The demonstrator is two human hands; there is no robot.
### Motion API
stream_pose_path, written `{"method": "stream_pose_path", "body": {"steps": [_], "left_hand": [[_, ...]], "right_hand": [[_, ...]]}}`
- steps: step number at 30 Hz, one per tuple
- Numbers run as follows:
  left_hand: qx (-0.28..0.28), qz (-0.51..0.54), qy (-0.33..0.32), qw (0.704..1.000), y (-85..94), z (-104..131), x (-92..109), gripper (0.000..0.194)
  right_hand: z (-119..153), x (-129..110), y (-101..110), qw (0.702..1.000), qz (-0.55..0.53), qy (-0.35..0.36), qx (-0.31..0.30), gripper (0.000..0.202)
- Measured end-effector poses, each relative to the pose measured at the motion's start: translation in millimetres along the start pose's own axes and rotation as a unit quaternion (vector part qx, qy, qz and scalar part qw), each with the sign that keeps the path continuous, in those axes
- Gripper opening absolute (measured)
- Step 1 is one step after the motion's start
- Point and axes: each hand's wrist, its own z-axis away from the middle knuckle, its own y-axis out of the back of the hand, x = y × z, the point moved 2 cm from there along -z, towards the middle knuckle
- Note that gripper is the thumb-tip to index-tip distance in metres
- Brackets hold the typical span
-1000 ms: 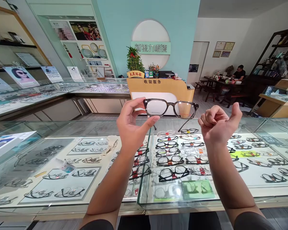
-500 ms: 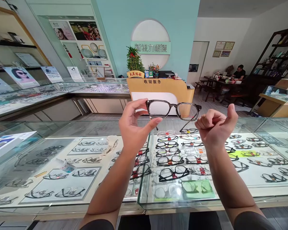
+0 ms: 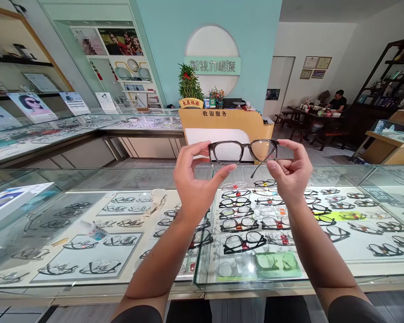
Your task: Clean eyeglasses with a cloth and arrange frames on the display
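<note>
Dark, smoky plastic, by the look of it, in the rims of the glasses (image 3: pixel 246 145); held up nearly level in mid-air above the glass worktop (image 3: pixel 97 179), stretched between both hands, with one temple (image 3: pixel 256 170) slanting down below the right-hand rim; fingers of the left hand (image 3: pixel 197 181) closed on the left end, index fingertip at the upper corner, thumb along the lower rim; fingers of the right hand (image 3: pixel 294 177) pinching the other end, index fingertip at the outer corner, thumb near the lower rim, the rest curled inward; cannot tell the firmness of the squeeze.

Probably light, easily borne on fingertips; likely stiff across the bridge, fragile at the hinges; smooth and quick to smudge on the lenses; best taken by the outer corners, one side to each hand, with even pressure and no twist.

Lower down, rows of other spectacles (image 3: pixel 244 242) beneath the glass; off to the left, a pale cloth (image 3: pixel 159 202) and a small bottle (image 3: pixel 96 231), on or under the glass, hard to tell.
</note>
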Motion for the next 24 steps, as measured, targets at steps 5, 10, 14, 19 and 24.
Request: {"method": "stream_pose_path", "body": {"steps": [5, 10, 14, 19, 24], "left_hand": [[0.001, 0.002, 0.021, 1.0, -0.6, 0, 0, 0.059], [0.01, -0.019, 0.011, 1.0, 1.5, 0, 2, 0.062], [0.016, -0.044, -0.018, 0.999, 3.1, 0, 5, 0.064], [0.017, -0.057, -0.037, 0.998, 3.8, 0, 8, 0.064], [0.009, -0.041, -0.035, 0.999, 4.1, -1, 7, 0.065]], "right_hand": [[-1, 4, -1, 1.0, 0.002, 0.001, -0.005, 0.051], [-3, 5, 0, 0.999, 0.019, -0.012, -0.026, 0.047], [-4, 11, 1, 0.998, 0.033, -0.021, -0.05, 0.045], [-6, 19, 0, 0.998, 0.024, -0.017, -0.048, 0.049], [-5, 20, 0, 0.999, 0.013, -0.022, -0.045, 0.049]]}}
